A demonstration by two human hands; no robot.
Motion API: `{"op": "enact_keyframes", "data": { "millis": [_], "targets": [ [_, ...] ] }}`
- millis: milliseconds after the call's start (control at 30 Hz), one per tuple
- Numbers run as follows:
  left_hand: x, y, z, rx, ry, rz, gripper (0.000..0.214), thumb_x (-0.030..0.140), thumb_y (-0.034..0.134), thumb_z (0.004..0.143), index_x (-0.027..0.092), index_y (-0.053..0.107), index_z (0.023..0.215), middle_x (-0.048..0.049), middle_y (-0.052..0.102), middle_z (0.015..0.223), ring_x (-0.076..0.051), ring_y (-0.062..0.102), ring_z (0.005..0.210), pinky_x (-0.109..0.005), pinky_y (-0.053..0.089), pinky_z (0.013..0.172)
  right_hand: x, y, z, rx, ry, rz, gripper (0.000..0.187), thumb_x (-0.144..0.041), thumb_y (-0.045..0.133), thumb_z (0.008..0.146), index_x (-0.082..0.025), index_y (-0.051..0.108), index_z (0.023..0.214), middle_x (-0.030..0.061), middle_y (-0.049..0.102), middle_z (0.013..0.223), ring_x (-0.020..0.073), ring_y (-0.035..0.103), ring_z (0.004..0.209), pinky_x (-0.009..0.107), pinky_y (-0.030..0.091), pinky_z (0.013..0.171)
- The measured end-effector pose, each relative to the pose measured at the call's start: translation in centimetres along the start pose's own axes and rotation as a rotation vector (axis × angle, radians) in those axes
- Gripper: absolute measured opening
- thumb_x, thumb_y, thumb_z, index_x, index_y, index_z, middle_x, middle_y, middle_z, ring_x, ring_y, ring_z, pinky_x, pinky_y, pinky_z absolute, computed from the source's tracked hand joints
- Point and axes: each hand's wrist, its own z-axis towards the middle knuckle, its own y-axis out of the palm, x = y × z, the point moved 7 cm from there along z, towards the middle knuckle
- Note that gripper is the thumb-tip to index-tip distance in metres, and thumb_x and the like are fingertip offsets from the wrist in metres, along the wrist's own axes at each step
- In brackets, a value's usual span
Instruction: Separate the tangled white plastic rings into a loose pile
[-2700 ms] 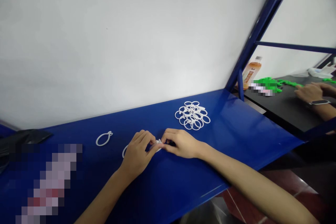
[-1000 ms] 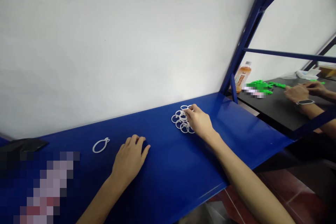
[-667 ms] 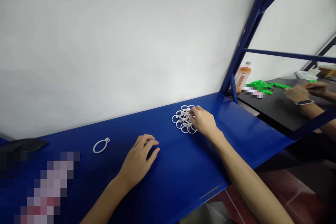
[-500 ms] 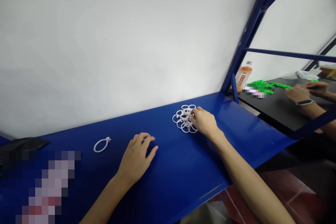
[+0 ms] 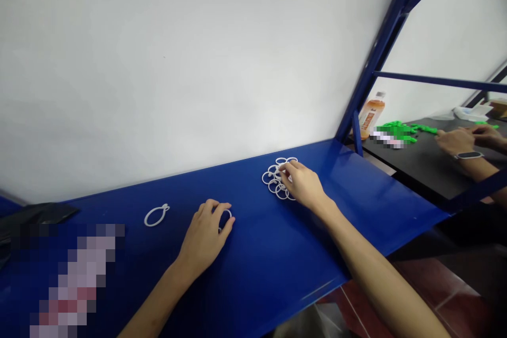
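My left hand [image 5: 206,235] rests on the blue shelf [image 5: 257,264], its fingers curled round a white plastic ring [image 5: 225,215] that peeks out at the fingertips. My right hand [image 5: 303,186] reaches into a pile of white rings [image 5: 274,178] near the back of the shelf, with its fingertips pinched on one of them. A single white ring with a small tab [image 5: 156,215] lies alone to the left of my left hand.
A white wall rises behind the shelf. A blue upright post [image 5: 376,58] stands at the right. Beyond it another person's hands [image 5: 459,140] work on a black table with green pieces [image 5: 400,129] and an orange bottle [image 5: 374,111]. A dark object [image 5: 35,216] lies far left.
Both hands first held one ring together at the middle. My right hand then moved out to the pile of rings, and my left hand stayed on the shelf and curled its fingers over a ring.
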Motion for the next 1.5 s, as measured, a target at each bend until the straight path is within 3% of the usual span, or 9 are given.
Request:
{"op": "enact_keyframes", "data": {
  "millis": [100, 233, 333, 467, 767, 933, 1067, 1167, 1500],
  "targets": [
    [0.5, -0.2, 0.1, 0.016, -0.014, -0.218, 0.029, 0.041, 0.052, 0.093, 0.026, 0.067, 0.112, -0.0055, 0.059, 0.107, -0.021, 0.062, 0.093, -0.037, 0.052, 0.082, -2.6, 0.6, -0.7, -0.025, -0.221, 0.133, 0.022, -0.025, 0.046, 0.099, -0.019, 0.066, 0.107, 0.0067, 0.067, 0.102, 0.0172, 0.063, 0.088, 0.027, 0.046, 0.073],
    [-0.1, -0.2, 0.3, 0.053, -0.128, -0.583, 0.028, 0.049, 0.059, 0.089, 0.022, 0.062, 0.099, -0.0003, 0.062, 0.089, -0.015, 0.065, 0.074, -0.03, 0.053, 0.073, -6.4, 2.1, -2.6, -0.15, -0.458, 0.326, 0.02, -0.026, 0.052, 0.097, -0.018, 0.065, 0.11, 0.0061, 0.066, 0.101, 0.0154, 0.063, 0.083, 0.027, 0.048, 0.075],
    [-0.9, 0.4, 0.3, 0.018, -0.224, -0.734, 0.033, 0.054, 0.057, 0.089, 0.021, 0.054, 0.084, 0.0032, 0.063, 0.072, -0.016, 0.068, 0.07, -0.028, 0.052, 0.071, -8.4, 3.3, -3.9, -0.265, -0.541, 0.458, 0.025, -0.031, 0.058, 0.095, -0.019, 0.063, 0.116, 0.0043, 0.065, 0.1, 0.0132, 0.062, 0.077, 0.025, 0.048, 0.072],
    [-0.8, 0.8, 0.4, -0.049, -0.224, -0.78, 0.034, 0.054, 0.054, 0.091, 0.021, 0.054, 0.08, 0.0035, 0.065, 0.066, -0.016, 0.068, 0.065, -0.028, 0.052, 0.07, -9.4, 4.0, -4.4, -0.313, -0.564, 0.514, 0.023, -0.03, 0.058, 0.096, -0.019, 0.063, 0.115, 0.004, 0.064, 0.097, 0.0126, 0.061, 0.075, 0.025, 0.048, 0.07],
    [1.0, 0.2, 0.1, -0.061, -0.054, -0.594, 0.031, 0.05, 0.049, 0.095, 0.023, 0.064, 0.093, 0.0032, 0.066, 0.07, -0.014, 0.064, 0.065, -0.025, 0.05, 0.064, -9.1, 3.3, -4.2, -0.259, -0.578, 0.615, 0.024, -0.027, 0.053, 0.099, -0.019, 0.059, 0.121, 0.0052, 0.069, 0.103, 0.0152, 0.067, 0.09, 0.028, 0.052, 0.081],
    [1.1, 0.2, 0.2, -0.055, -0.047, -0.549, 0.031, 0.047, 0.047, 0.097, 0.023, 0.066, 0.101, 0.001, 0.069, 0.078, -0.014, 0.064, 0.066, -0.026, 0.053, 0.065, -9.3, 3.4, -4.4, -0.259, -0.588, 0.628, 0.02, -0.032, 0.053, 0.101, -0.02, 0.062, 0.114, 0.0061, 0.071, 0.109, 0.0158, 0.069, 0.096, 0.028, 0.052, 0.083],
    [1.8, -0.5, -0.1, 0.071, 0.066, -0.359, 0.031, 0.041, 0.053, 0.094, 0.025, 0.063, 0.119, -0.0041, 0.067, 0.106, -0.018, 0.067, 0.086, -0.032, 0.056, 0.08, -9.2, 3.6, -4.3, -0.272, -0.553, 0.593, 0.02, -0.034, 0.053, 0.101, -0.019, 0.063, 0.11, 0.006, 0.072, 0.104, 0.0166, 0.07, 0.09, 0.028, 0.052, 0.08],
    [2.4, -0.3, -0.4, 0.085, 0.171, -0.226, 0.037, 0.04, 0.059, 0.091, 0.026, 0.06, 0.125, -0.0049, 0.062, 0.12, -0.022, 0.064, 0.108, -0.037, 0.054, 0.094, -8.9, 3.5, -4.0, -0.264, -0.525, 0.582, 0.021, -0.035, 0.05, 0.101, -0.019, 0.063, 0.107, 0.006, 0.073, 0.102, 0.0166, 0.07, 0.087, 0.028, 0.052, 0.077],
    [2.0, 0.8, -0.6, 0.035, 0.275, -0.129, 0.039, 0.044, 0.054, 0.095, 0.026, 0.057, 0.129, -0.0049, 0.066, 0.12, -0.025, 0.061, 0.11, -0.043, 0.05, 0.098, -9.2, 3.2, -4.2, -0.248, -0.503, 0.657, 0.018, -0.034, 0.058, 0.097, -0.019, 0.063, 0.106, 0.0043, 0.072, 0.1, 0.0158, 0.068, 0.083, 0.026, 0.051, 0.074]
  ]
}}
